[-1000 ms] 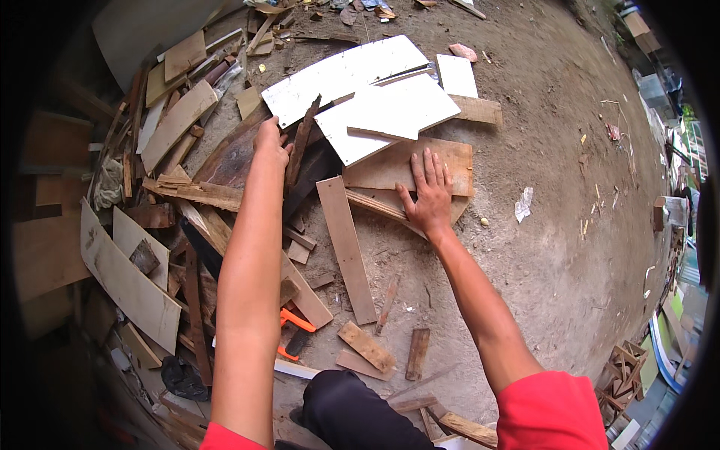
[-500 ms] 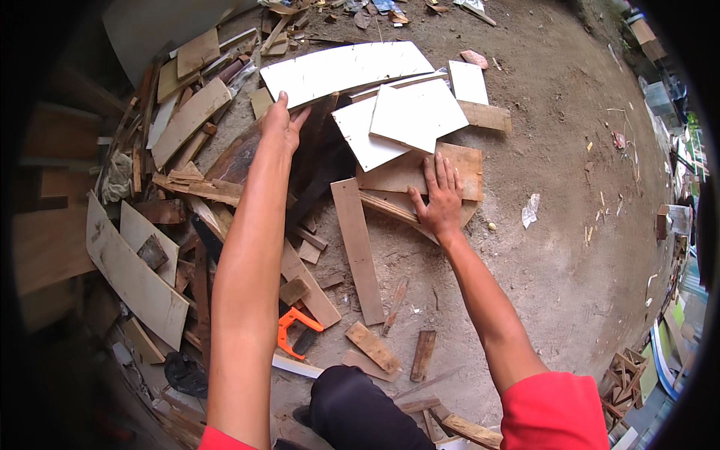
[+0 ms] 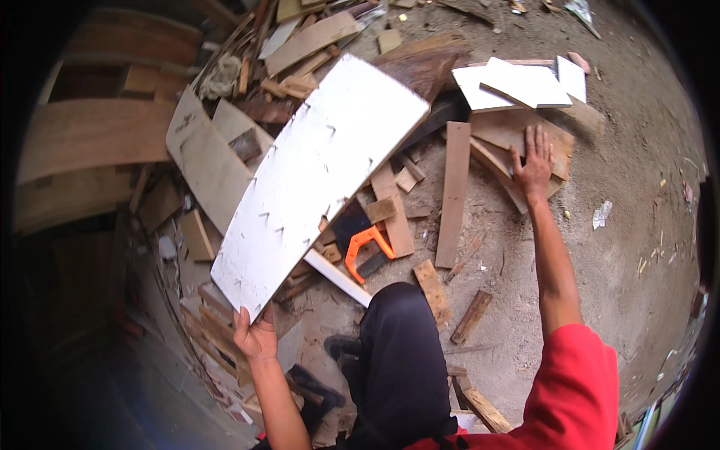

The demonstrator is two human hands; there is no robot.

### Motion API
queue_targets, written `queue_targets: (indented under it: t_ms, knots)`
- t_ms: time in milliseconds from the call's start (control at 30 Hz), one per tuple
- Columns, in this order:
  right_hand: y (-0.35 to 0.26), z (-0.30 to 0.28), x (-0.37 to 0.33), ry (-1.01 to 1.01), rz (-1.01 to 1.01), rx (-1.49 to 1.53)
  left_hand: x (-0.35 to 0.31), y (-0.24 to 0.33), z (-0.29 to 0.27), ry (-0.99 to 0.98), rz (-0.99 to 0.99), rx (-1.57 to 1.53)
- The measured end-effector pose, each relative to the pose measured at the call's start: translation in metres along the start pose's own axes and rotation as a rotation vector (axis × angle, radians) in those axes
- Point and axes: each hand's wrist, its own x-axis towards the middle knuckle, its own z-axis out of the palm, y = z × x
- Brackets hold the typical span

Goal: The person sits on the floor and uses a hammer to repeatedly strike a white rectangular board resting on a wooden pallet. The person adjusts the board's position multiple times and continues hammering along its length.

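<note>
My left hand [image 3: 255, 337] grips the near end of a long white board [image 3: 322, 157], thumb on top and the other fingers out of sight beneath. Several nails stick out of its white face, and it slants up and away to the right. My right hand [image 3: 533, 165] lies flat, fingers stretched, on a brown wooden board [image 3: 495, 129] at the right. Just beyond those fingers, smaller white panels [image 3: 516, 84] lie overlapped on the stack. An orange-handled saw [image 3: 363, 251] rests on the ground below the white board, its blade mostly hidden.
A narrow plank [image 3: 454, 195] lies between my knee [image 3: 401, 337] and the stack. Short wood offcuts [image 3: 433, 292] are scattered near my leg. Long pale boards [image 3: 202, 161] and broken wood heap up on the left. Bare dirt ground [image 3: 637, 247] stretches to the right.
The long white board has come off the far pile, swung toward me and to the left in my left hand. My right hand stays on the brown board. The view has shifted left.
</note>
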Motion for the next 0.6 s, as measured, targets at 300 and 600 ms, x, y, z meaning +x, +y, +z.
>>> queue_targets:
  t_ms: [300,600]
  knots:
    - [0.025,0.005,0.007,-0.264,-0.019,-0.052,-0.218,0.084,-0.097,0.552,0.180,0.273]
    - [-0.208,-0.091,-0.040,-0.506,-0.127,0.715,-0.312,0.175,-0.163,0.700,0.390,0.168]
